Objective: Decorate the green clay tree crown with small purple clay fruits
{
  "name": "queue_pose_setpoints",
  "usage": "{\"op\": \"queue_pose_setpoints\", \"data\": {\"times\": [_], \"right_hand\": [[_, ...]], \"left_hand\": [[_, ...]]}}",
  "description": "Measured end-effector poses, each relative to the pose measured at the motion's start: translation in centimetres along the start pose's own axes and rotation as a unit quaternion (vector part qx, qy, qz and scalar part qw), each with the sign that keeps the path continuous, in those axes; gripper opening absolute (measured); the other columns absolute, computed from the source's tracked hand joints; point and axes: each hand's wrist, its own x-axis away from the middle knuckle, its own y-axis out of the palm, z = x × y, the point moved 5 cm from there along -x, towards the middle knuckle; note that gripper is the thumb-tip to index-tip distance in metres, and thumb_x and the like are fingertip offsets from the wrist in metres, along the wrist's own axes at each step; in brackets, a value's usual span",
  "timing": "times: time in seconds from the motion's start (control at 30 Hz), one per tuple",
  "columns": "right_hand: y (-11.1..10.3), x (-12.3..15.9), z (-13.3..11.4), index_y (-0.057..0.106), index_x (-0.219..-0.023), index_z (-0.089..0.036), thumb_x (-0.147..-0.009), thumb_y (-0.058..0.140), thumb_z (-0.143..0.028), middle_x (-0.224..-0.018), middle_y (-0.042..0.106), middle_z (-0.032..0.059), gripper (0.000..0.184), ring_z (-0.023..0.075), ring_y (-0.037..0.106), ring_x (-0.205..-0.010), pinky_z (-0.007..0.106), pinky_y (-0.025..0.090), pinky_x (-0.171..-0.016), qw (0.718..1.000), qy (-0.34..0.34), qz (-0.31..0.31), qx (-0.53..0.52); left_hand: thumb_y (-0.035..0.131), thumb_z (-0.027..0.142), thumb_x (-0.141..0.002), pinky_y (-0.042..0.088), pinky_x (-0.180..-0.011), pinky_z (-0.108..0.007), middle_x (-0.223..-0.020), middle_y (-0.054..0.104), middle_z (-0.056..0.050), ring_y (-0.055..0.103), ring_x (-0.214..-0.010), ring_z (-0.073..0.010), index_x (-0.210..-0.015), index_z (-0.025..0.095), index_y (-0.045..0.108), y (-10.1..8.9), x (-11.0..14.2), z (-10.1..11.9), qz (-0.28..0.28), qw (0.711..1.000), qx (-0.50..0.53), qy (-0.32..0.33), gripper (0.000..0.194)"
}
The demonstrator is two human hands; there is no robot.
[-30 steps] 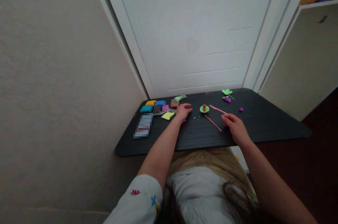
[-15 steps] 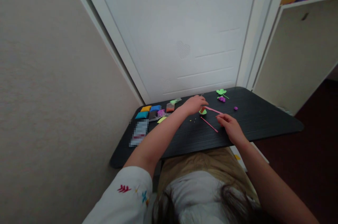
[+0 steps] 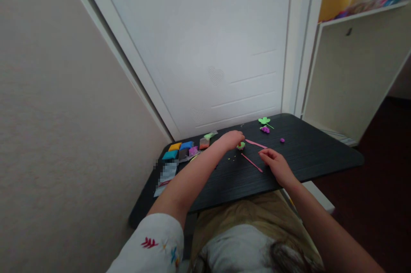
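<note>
My left hand (image 3: pixel 233 139) reaches over the table with its fingers bent down and closed on a small light-green clay piece (image 3: pixel 241 146). The fingers hide most of that piece. Near the table's front half, my right hand (image 3: pixel 275 163) is closed, thumb and fingertips together; whatever they may pinch is too small to make out. Just beyond its fingertips a pink modelling tool (image 3: pixel 256 143) lies on the table. A second, thin pink modelling tool (image 3: pixel 252 163) rests between the two hands. Tiny yellow crumbs (image 3: pixel 233 158) lie left of it.
Farther back on the black table (image 3: pixel 308 153) are a green clay flower (image 3: pixel 264 121), a purple clay cluster (image 3: pixel 265 129) and a purple ball (image 3: pixel 282 140). Coloured clay packets (image 3: pixel 187 146) and a blurred-out packet (image 3: pixel 167 176) sit left. A white door (image 3: pixel 205 50) stands behind.
The camera view has shifted slightly. An orange bit seen at the green piece under my left fingers is now covered by them. My right hand stays beside the pink tool.
</note>
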Motion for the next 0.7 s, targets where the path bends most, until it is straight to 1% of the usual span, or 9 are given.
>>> {"op": "queue_pose_setpoints", "data": {"times": [0.17, 0.27, 0.37, 0.57, 0.7], "right_hand": [[0.0, 0.0, -0.1, 0.061, -0.081, -0.017, -0.072, 0.053, -0.042, -0.070, 0.058, 0.0008, 0.028, 0.0128, 0.048, -0.062, 0.024, 0.035, -0.057, 1.000, -0.001, 0.000, 0.006], [0.1, 0.0, -0.5, 0.062, -0.079, -0.016, -0.070, 0.054, -0.043, -0.074, 0.060, 0.0019, 0.029, 0.0143, 0.051, -0.066, 0.025, 0.037, -0.060, 1.000, -0.006, 0.003, 0.010], [0.1, 0.1, -0.7, 0.062, -0.079, -0.016, -0.070, 0.054, -0.044, -0.075, 0.061, 0.0025, 0.031, 0.0148, 0.052, -0.066, 0.025, 0.038, -0.061, 1.000, -0.007, 0.005, 0.013], [0.3, 0.0, -0.3, 0.062, -0.080, -0.016, -0.071, 0.052, -0.044, -0.073, 0.060, 0.0027, 0.031, 0.0143, 0.051, -0.064, 0.025, 0.037, -0.058, 1.000, -0.009, 0.004, 0.020], [0.4, -0.2, 0.0, 0.061, -0.080, -0.015, -0.073, 0.050, -0.043, -0.073, 0.059, 0.0020, 0.030, 0.0139, 0.051, -0.065, 0.024, 0.038, -0.060, 1.000, -0.010, 0.003, 0.026]], "left_hand": [[0.047, 0.030, -0.083, 0.045, -0.082, -0.040, -0.108, 0.054, -0.008, 0.053, -0.096, -0.0182, -0.104, 0.014, 0.053, 0.6, 0.5, -1.2, -0.006, 1.000, -0.028, -0.012, 0.027], [0.047, 0.030, -0.083, 0.045, -0.081, -0.040, -0.108, 0.054, -0.008, 0.053, -0.095, -0.0181, -0.105, 0.014, 0.053, 1.1, 0.7, -1.9, -0.004, 0.999, -0.021, -0.028, 0.028], [0.047, 0.030, -0.083, 0.045, -0.081, -0.040, -0.109, 0.054, -0.008, 0.053, -0.096, -0.0182, -0.106, 0.015, 0.052, 1.4, 1.1, -2.7, 0.009, 0.998, 0.005, -0.055, 0.028], [0.047, 0.031, -0.083, 0.046, -0.081, -0.039, -0.108, 0.054, -0.008, 0.053, -0.095, -0.0181, -0.105, 0.015, 0.053, 2.1, 2.6, -5.3, 0.045, 0.986, 0.114, -0.114, 0.028], [0.049, 0.032, -0.082, 0.047, -0.078, -0.038, -0.104, 0.056, -0.007, 0.055, -0.091, -0.0185, -0.104, 0.013, 0.053, 3.4, 3.9, -6.9, 0.058, 0.959, 0.230, -0.153, 0.029]]}}
